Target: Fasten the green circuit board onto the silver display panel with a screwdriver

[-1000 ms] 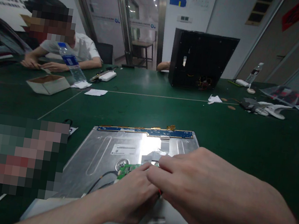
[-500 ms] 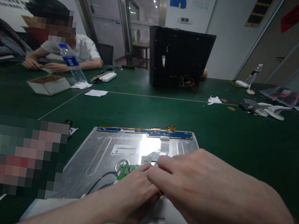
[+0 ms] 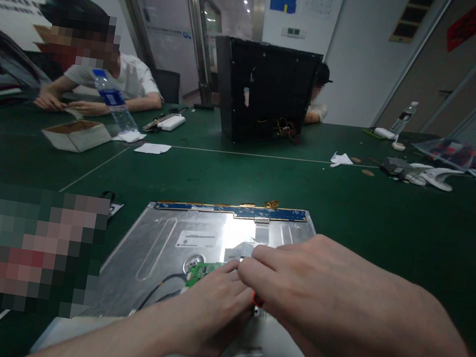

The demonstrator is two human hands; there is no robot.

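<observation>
A flat silver metal panel point(image 3: 127, 263) lies in front of me, with a long blue circuit strip point(image 3: 215, 208) along its far edge. On its middle sits a small green circuit board point(image 3: 201, 271), partly covered by my left hand point(image 3: 218, 313); black wires run from it. The fingers of my left hand are bent over the board, their tips largely hidden. Just to the right, my right hand point(image 3: 290, 276) is closed over the board's right side, touching my left hand. A bit of something red point(image 3: 257, 299) shows beneath it; what it holds is hidden.
A black box-like cabinet point(image 3: 268, 93) with exposed wires stands across the green table point(image 3: 238, 178). A tilted water bottle point(image 3: 115, 100) and a white open box point(image 3: 76, 136) are at the left. One person sits at far left, another behind the cabinet. Cables and plastic bags lie at right.
The black cabinet has turned and shifted left, showing its left side and the head of a person behind it. My hands have barely moved over the board.
</observation>
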